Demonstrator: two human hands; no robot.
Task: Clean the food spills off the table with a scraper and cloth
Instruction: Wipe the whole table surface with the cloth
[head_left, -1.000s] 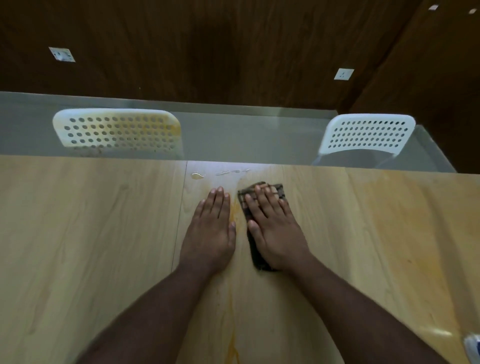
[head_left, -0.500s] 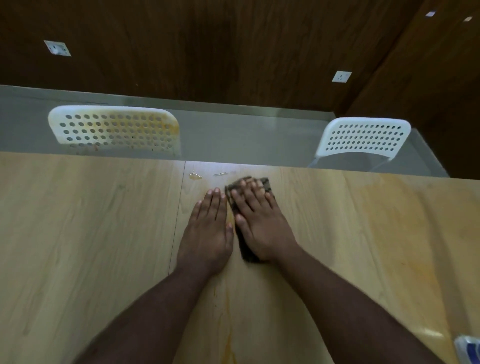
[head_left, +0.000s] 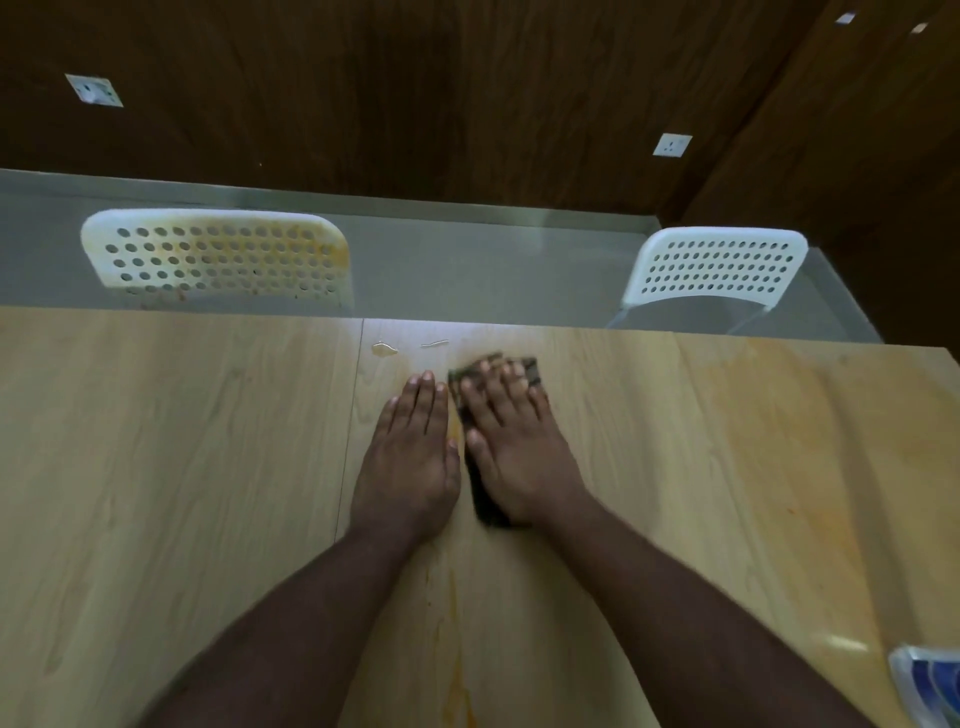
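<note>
My right hand (head_left: 519, 447) lies flat with straight fingers on a dark checked cloth (head_left: 483, 499), pressing it onto the light wooden table (head_left: 182, 467). My left hand (head_left: 410, 462) rests flat on the bare wood just left of the cloth. A small clear puddle (head_left: 384, 349) and a thin wet streak (head_left: 435, 343) sit near the far edge, beyond my left fingertips. An orange smear (head_left: 457, 670) runs toward me between my forearms. Faint orange staining (head_left: 800, 441) spreads over the right side of the table. No scraper is in view.
Two white perforated chairs stand beyond the far edge: a stained one (head_left: 218, 257) at left, a cleaner one (head_left: 717, 267) at right. A blue and white object (head_left: 930, 686) shows at the lower right corner. A dark wood wall rises behind the grey floor.
My right hand slid the cloth to the left, closer to my left hand, then stayed about there. The wet streak near the far edge is shorter than a second ago. My left hand kept its place.
</note>
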